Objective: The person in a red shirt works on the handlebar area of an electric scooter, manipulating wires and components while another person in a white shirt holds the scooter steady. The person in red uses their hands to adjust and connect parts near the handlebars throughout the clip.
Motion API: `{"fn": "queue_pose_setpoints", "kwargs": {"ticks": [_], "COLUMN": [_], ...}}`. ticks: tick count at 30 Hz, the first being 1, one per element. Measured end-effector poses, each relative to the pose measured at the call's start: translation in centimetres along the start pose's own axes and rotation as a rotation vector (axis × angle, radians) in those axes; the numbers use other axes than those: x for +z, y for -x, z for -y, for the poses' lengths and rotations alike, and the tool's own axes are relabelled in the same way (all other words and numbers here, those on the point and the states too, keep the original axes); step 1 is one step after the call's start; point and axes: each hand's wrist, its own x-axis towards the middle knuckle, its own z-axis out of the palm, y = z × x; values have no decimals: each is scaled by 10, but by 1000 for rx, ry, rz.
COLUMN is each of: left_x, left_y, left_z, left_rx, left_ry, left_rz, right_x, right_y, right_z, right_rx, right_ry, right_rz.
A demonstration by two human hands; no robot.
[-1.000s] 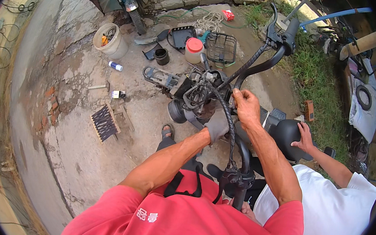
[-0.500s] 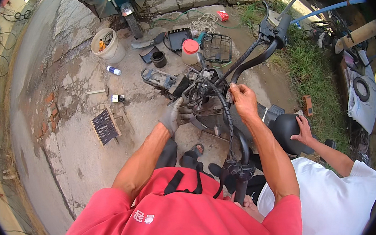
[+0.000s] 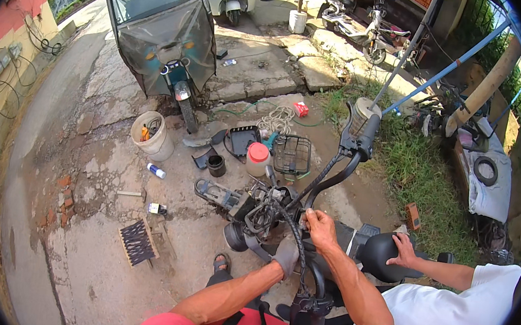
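The left hand (image 3: pixel 286 259), in a grey glove, has just moved from the tangle of dark wires (image 3: pixel 259 217) to a spot just left of the curved black metal handlebar (image 3: pixel 347 170). That seems to put both hands close together on the work. The left fingers go out of sight, so I cannot tell how open they are or what they have. The bare right hand (image 3: pixel 323 229) pinches its thumb and finger close by the bar; I cannot tell what tiny bit they hold. The handlebar is on the front of the dark bike (image 3: pixel 345 234). Its long line runs from low in the view, up and a bit right. The bike points left, and its round black seat (image 3: pixel 381 258) is to the right, under a helper's hand (image 3: pixel 403 251).
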Motion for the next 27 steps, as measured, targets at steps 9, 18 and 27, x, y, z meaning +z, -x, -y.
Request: {"fn": "queue_pose_setpoints", "kwargs": {"ticks": [9,18,27], "left_x": [14,29,13], "left_y": [1,28,12], "left_z": [-15,-44,-30], "left_rx": [-97,-164,-139], "left_ry": [531,224,250], "left_rz": [285,131,132], "right_x": [20,0,2], "right_y": [6,20,16], "right_z": [4,35,16], "right_rx": [148,98,69], "right_ry": [-242,-77,-353], "right_rz": [-243,-113,-135]}}
